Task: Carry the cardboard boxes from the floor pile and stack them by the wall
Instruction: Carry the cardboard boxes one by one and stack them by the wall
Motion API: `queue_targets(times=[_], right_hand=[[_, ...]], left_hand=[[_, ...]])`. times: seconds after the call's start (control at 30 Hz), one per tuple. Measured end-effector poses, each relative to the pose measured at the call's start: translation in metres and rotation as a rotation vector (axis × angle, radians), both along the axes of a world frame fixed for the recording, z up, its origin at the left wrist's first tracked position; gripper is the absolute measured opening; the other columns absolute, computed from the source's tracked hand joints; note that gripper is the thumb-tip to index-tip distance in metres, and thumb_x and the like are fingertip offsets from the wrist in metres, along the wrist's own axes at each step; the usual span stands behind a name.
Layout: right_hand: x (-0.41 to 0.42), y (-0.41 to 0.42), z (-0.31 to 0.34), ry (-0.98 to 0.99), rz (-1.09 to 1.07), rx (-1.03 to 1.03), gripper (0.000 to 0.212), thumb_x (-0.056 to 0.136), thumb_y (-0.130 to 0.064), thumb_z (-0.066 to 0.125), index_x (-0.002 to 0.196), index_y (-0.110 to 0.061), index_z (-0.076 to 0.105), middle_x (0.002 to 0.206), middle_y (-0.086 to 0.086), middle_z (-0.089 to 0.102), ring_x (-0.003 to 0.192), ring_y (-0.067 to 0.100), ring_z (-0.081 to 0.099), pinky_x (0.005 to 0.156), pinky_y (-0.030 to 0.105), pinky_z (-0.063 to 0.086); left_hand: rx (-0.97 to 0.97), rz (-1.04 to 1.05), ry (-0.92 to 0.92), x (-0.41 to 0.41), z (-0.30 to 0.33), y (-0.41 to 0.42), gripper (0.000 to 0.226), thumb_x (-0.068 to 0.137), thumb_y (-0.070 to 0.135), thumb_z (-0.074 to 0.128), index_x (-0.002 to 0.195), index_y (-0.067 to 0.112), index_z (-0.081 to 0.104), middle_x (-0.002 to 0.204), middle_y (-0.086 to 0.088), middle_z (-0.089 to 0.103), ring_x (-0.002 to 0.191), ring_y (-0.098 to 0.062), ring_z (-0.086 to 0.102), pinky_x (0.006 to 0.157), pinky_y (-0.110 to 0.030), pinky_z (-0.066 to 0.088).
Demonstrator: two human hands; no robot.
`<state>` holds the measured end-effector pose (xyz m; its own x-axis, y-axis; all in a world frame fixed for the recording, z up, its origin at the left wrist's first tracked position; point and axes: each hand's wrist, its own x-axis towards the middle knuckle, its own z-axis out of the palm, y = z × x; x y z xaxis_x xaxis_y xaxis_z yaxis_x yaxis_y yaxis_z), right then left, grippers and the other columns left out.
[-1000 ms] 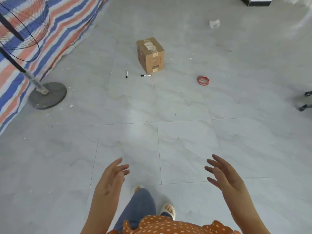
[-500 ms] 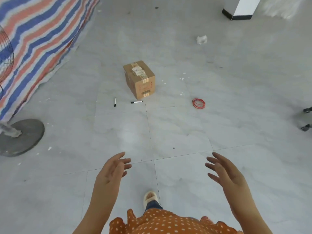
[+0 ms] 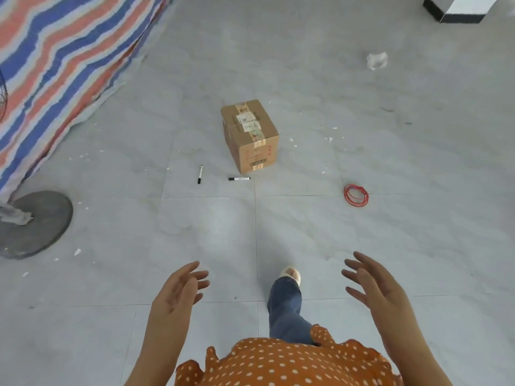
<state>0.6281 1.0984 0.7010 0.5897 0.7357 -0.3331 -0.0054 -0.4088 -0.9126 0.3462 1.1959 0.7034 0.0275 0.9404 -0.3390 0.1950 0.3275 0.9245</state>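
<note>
One taped cardboard box (image 3: 250,134) with labels on top stands alone on the grey tiled floor, ahead of me and slightly left of centre. My left hand (image 3: 179,291) and my right hand (image 3: 372,285) are held out in front of my body, palms facing each other, fingers spread and empty. Both hands are well short of the box, with bare floor between. My right leg steps forward between them.
Two black markers (image 3: 200,174) (image 3: 239,178) lie just in front of the box. A red wire coil (image 3: 356,195) lies to its right. A fan base (image 3: 34,222) and a striped tarp (image 3: 64,48) are at left; crumpled plastic (image 3: 376,60) and a white pillar (image 3: 457,8) far right.
I have walked toward the box, which now sits closer and lower in view. The fan base has slid left. Both hands stay open and empty in front of me.
</note>
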Motion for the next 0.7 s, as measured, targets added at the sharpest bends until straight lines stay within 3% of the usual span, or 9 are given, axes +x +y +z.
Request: queue_targets(times=[0.17, 0.23, 0.33, 0.4, 0.5, 0.7], right_hand=[[0.085, 0.120, 0.017, -0.036, 0.049, 0.047, 0.026, 0.099, -0.019, 0.044, 0.118, -0.030, 0.057, 0.111, -0.013, 0.068, 0.102, 0.008, 0.066, 0.089, 0.034, 0.053], [0.116, 0.165, 0.024, -0.040, 0.063, 0.071, 0.027, 0.099, -0.017, 0.044, 0.116, -0.032, 0.058, 0.107, -0.014, 0.069, 0.101, 0.006, 0.067, 0.085, 0.031, 0.053], [0.146, 0.221, 0.027, -0.018, 0.085, 0.066, 0.027, 0.100, -0.016, 0.045, 0.115, -0.035, 0.058, 0.108, -0.014, 0.070, 0.101, 0.005, 0.066, 0.082, 0.028, 0.057], [0.158, 0.254, 0.024, 0.004, 0.101, 0.058, 0.029, 0.099, -0.016, 0.046, 0.114, -0.036, 0.059, 0.108, -0.017, 0.070, 0.100, 0.003, 0.066, 0.081, 0.024, 0.058], [0.174, 0.302, 0.011, 0.022, 0.114, 0.009, 0.029, 0.100, -0.014, 0.045, 0.114, -0.035, 0.059, 0.107, -0.018, 0.070, 0.100, 0.004, 0.067, 0.078, 0.028, 0.057], [0.209, 0.433, -0.006, 0.034, 0.064, -0.039, 0.026, 0.100, -0.013, 0.045, 0.118, -0.026, 0.059, 0.110, -0.010, 0.068, 0.098, 0.004, 0.067, 0.078, 0.029, 0.054]], left_hand=[[0.055, 0.082, -0.036, 0.074, 0.009, 0.098, 0.028, 0.097, 0.011, 0.044, 0.104, 0.028, 0.064, 0.093, 0.007, 0.073, 0.090, -0.012, 0.069, 0.082, -0.032, 0.052], [0.070, 0.097, -0.066, 0.104, 0.013, 0.138, 0.027, 0.097, 0.012, 0.043, 0.105, 0.027, 0.063, 0.096, 0.003, 0.072, 0.093, -0.017, 0.069, 0.082, -0.032, 0.053], [0.041, 0.113, -0.086, 0.136, 0.021, 0.187, 0.022, 0.095, 0.022, 0.043, 0.107, 0.029, 0.061, 0.104, 0.006, 0.069, 0.094, -0.014, 0.068, 0.076, -0.021, 0.057], [0.033, 0.139, -0.086, 0.148, 0.023, 0.219, 0.023, 0.094, 0.024, 0.044, 0.108, 0.029, 0.061, 0.103, 0.005, 0.070, 0.094, -0.014, 0.069, 0.079, -0.026, 0.056], [0.009, 0.178, -0.076, 0.162, 0.013, 0.271, 0.023, 0.096, 0.021, 0.043, 0.107, 0.029, 0.062, 0.104, 0.002, 0.070, 0.095, -0.017, 0.068, 0.085, -0.032, 0.052], [-0.026, 0.150, -0.051, 0.200, -0.007, 0.415, 0.021, 0.096, 0.025, 0.041, 0.105, 0.033, 0.058, 0.109, 0.003, 0.066, 0.098, -0.014, 0.065, 0.082, -0.026, 0.050]])
